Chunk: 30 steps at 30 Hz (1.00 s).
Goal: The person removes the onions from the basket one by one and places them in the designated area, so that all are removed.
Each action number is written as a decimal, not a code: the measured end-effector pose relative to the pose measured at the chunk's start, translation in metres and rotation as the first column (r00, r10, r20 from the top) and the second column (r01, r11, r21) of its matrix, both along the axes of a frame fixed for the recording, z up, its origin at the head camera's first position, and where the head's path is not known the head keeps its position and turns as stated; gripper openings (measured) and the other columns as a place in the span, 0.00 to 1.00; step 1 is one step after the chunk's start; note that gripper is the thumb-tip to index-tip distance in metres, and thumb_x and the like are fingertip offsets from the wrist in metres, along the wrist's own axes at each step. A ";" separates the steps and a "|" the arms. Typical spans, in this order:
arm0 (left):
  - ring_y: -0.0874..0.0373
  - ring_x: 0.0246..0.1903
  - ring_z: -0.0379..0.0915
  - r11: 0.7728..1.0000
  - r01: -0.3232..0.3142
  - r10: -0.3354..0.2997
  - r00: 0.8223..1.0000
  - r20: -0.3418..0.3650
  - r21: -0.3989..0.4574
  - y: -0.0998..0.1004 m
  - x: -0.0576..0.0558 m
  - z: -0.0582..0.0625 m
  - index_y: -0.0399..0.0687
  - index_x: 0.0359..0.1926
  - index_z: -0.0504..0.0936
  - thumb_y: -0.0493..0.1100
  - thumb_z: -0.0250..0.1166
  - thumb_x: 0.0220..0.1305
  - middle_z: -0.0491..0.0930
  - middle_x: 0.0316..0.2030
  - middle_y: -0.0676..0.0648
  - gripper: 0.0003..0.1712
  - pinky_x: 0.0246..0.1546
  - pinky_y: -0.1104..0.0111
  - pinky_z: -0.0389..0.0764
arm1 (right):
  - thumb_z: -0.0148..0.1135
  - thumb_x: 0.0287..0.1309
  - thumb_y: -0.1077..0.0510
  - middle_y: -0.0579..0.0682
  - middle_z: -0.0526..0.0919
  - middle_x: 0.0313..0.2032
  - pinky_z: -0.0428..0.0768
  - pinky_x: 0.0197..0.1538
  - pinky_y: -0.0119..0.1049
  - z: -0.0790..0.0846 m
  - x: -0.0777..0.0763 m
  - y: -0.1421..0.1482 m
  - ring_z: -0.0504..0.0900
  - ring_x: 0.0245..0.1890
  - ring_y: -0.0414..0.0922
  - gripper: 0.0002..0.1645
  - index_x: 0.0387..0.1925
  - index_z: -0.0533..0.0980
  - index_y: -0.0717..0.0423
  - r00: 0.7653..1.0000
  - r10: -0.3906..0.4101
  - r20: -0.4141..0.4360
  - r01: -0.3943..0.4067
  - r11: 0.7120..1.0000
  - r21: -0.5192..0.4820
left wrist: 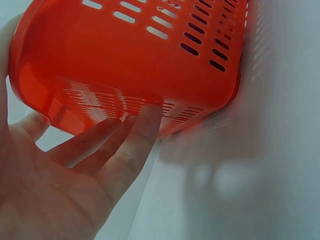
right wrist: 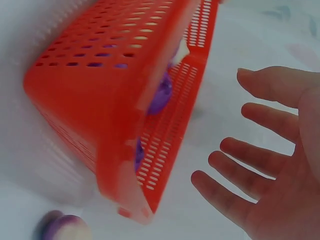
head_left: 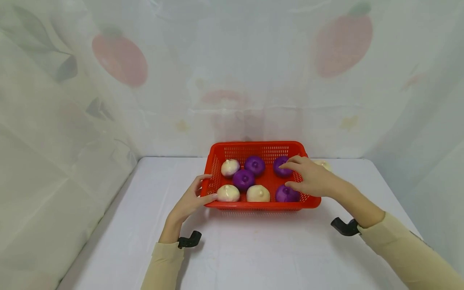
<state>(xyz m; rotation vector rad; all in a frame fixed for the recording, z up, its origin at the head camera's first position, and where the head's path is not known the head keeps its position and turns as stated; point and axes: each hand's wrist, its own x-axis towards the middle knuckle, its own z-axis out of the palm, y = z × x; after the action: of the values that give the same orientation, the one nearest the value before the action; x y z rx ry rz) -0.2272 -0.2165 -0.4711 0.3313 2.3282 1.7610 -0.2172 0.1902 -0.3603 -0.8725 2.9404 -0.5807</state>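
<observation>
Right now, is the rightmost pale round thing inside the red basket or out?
Out: the head view shows the pale round thing right of the red basket, beyond its rim.

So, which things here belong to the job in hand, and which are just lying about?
Likely in the job:
Red basket, left hand holding its side
Four purple bulbs and three pale bulbs inside
Loose bulb outside the basket, probably
Right hand, holding nothing, at the basket's other end

Apparently just around:
White table
Patterned sheeting
Black piece at each wrist

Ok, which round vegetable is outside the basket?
The pale, purple-tinged one on the table, right of the red basket; the other seven in view sit inside it.
</observation>
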 end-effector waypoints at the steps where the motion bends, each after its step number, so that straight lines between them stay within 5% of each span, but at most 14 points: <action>1: 0.35 0.68 0.62 1.000 0.000 0.000 1.000 0.000 0.001 0.000 0.000 0.000 0.61 0.70 0.64 0.47 0.73 0.63 0.62 0.71 0.39 0.39 0.62 0.44 0.71 | 0.70 0.62 0.53 0.59 0.75 0.60 0.80 0.55 0.57 -0.002 0.000 -0.001 0.75 0.60 0.59 0.28 0.63 0.77 0.52 1.000 0.005 0.003 -0.005 1.000 0.008; 22: 0.36 0.67 0.62 1.000 0.000 0.000 1.000 0.003 -0.004 -0.001 -0.001 -0.003 0.62 0.70 0.64 0.47 0.73 0.63 0.61 0.71 0.36 0.39 0.61 0.45 0.73 | 0.76 0.55 0.54 0.56 0.75 0.60 0.81 0.54 0.56 -0.038 -0.015 -0.009 0.72 0.61 0.59 0.31 0.62 0.79 0.48 0.994 0.061 0.088 -0.076 0.983 0.169; 30: 0.36 0.68 0.62 1.000 0.006 -0.006 1.000 -0.004 -0.013 0.000 0.000 0.000 0.53 0.73 0.62 0.47 0.72 0.63 0.61 0.72 0.38 0.42 0.62 0.42 0.71 | 0.76 0.54 0.56 0.54 0.75 0.58 0.81 0.54 0.55 -0.051 -0.023 -0.012 0.73 0.60 0.57 0.32 0.62 0.78 0.49 0.989 0.061 0.132 -0.087 0.976 0.198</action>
<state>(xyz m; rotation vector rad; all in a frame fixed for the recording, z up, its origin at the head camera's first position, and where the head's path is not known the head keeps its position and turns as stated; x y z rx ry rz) -0.2275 -0.2164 -0.4714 0.3397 2.3373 1.7433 -0.2403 0.1779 -0.4111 -0.8831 2.7785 -0.3106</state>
